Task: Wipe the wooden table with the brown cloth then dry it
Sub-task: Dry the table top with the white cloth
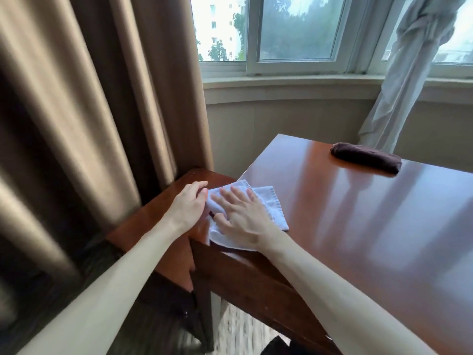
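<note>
The right hand (pixel 245 216) lies flat, fingers straight and spread, pressing on a folded white terry towel (pixel 271 206) at the near left corner of the glossy reddish-brown wooden table (pixel 358 226). The left hand (pixel 189 203) sits just to the left of it, fingers curled at the towel's left edge; whether it pinches the fabric or only touches it cannot be told. Part of the towel hangs over the table's edge below the right palm. The folded dark brown cloth (pixel 366 157) lies well beyond the right hand, up and to the right, near the table's far edge, with neither hand on it. Under the left hand stands a lower wooden side surface (pixel 163 213), butted against the table. Heavy tan curtains (pixel 89 111) hang to the left of the left hand, and a tied white sheer curtain (pixel 409 73) hangs beyond the brown cloth by the window (pixel 294 29).
</note>
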